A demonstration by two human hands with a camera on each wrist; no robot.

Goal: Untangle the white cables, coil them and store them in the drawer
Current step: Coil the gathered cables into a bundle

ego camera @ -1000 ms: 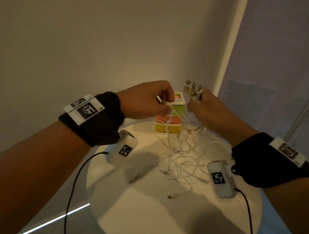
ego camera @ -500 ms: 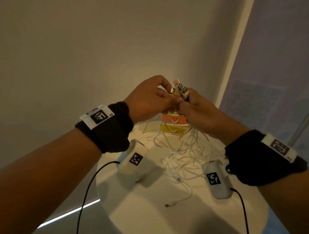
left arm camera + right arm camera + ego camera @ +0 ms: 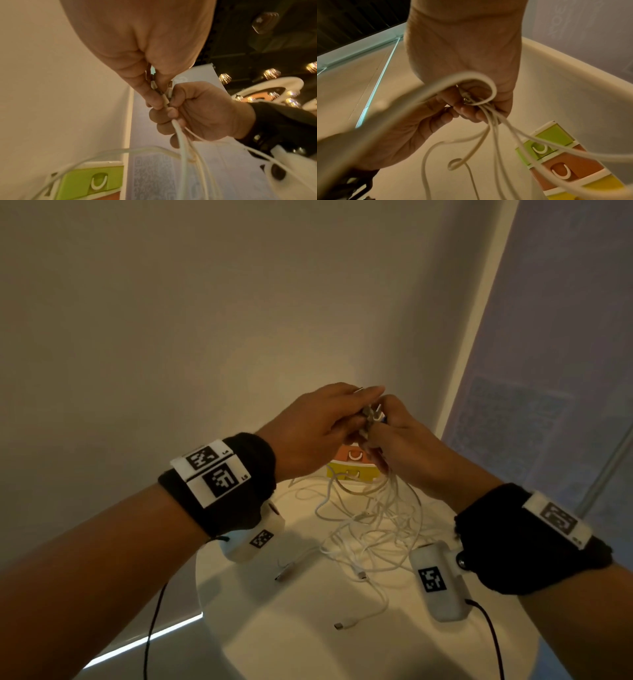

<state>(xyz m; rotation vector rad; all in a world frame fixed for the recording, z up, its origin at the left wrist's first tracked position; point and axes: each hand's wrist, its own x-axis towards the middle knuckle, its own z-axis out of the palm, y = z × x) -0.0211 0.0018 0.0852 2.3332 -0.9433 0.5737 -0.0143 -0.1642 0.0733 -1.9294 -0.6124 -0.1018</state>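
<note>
Several white cables (image 3: 376,525) hang in a tangle from my hands down onto the round white table (image 3: 308,638). My right hand (image 3: 390,429) grips the bunched cable ends in a fist (image 3: 197,112), with the plugs (image 3: 371,416) sticking out on top. My left hand (image 3: 342,419) presses against it and pinches the plugs (image 3: 164,94) between thumb and fingers. In the right wrist view the cables (image 3: 489,121) stream out from under the curled fingers (image 3: 471,112). The small drawer unit (image 3: 352,465) stands behind the hands, with its green (image 3: 537,150), orange (image 3: 563,171) and yellow drawers pushed in.
Two loose cable ends lie on the table: a plug (image 3: 339,626) near the front and another (image 3: 284,575) to the left. The table stands in a corner, with a beige wall on the left and a grey panel (image 3: 548,371) on the right. Black leads trail from both wrist cameras.
My left hand has carried its plug over to the bundle in my right hand. The two hands, apart a second ago, now touch around the plugs.
</note>
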